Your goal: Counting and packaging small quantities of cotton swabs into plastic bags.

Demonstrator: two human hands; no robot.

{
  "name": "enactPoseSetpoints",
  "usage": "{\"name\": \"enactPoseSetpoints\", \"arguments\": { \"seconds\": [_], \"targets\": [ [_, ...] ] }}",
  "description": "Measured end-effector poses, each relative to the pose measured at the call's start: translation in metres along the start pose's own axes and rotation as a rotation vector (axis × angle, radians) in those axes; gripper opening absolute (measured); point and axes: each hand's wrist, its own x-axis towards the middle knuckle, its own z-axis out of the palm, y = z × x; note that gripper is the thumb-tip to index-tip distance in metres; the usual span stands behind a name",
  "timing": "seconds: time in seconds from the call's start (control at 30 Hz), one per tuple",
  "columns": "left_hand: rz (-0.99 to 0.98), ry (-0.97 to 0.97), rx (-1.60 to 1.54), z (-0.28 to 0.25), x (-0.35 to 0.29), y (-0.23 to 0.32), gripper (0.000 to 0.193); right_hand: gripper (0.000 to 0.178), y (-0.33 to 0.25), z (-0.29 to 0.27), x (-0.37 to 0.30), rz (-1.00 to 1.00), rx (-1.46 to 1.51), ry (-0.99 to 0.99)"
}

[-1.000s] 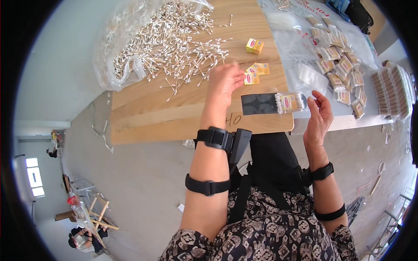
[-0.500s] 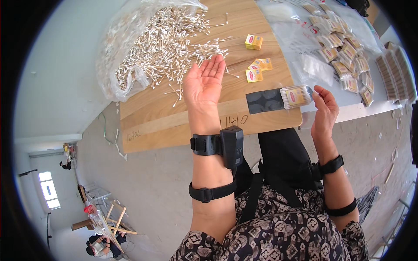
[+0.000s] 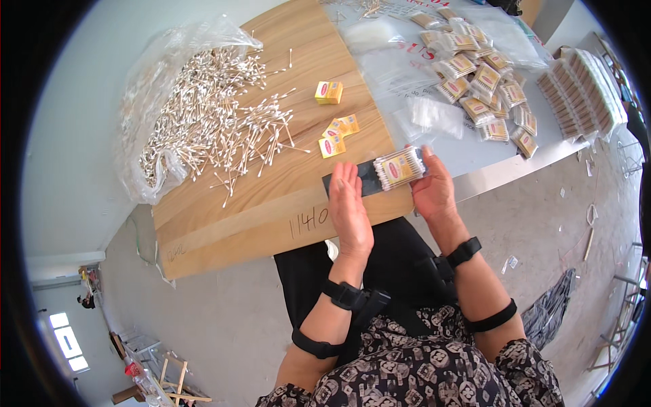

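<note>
A small clear pack of cotton swabs with a yellow card is over the right part of a dark strip at the table's near edge. My right hand grips the pack's right end, thumb on the far side; some of its fingers are hidden. By the strip's left end, my left hand is open and holds nothing, fingers straight and together, palm toward the pack. Beyond it lie several loose yellow cards and a stack of yellow cards.
Loose cotton swabs spill from a large clear bag on the wooden table. To the right, filled swab packs are heaped on a plastic-covered surface, beside empty clear bags and stacked rows of packs.
My left hand has come from beside the loose swabs toward me and the strip. My right hand has closed on the pack's right end. The whole view has shifted to the right.
</note>
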Motion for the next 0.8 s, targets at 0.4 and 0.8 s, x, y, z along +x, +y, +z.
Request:
{"name": "enactPoseSetpoints", "arguments": {
  "seconds": [0.4, 0.8],
  "targets": [
    [0.424, -0.147, 1.251, -0.033, 0.058, 0.015, 0.049, 0.042, -0.005, 0.005, 0.003, -0.161, -0.470, 0.119],
    [0.605, -0.148, 1.409, -0.064, 0.050, 0.018, 0.057, 0.030, -0.023, 0.014, -0.019, -0.703, -1.095, -0.095]
  ]
}}
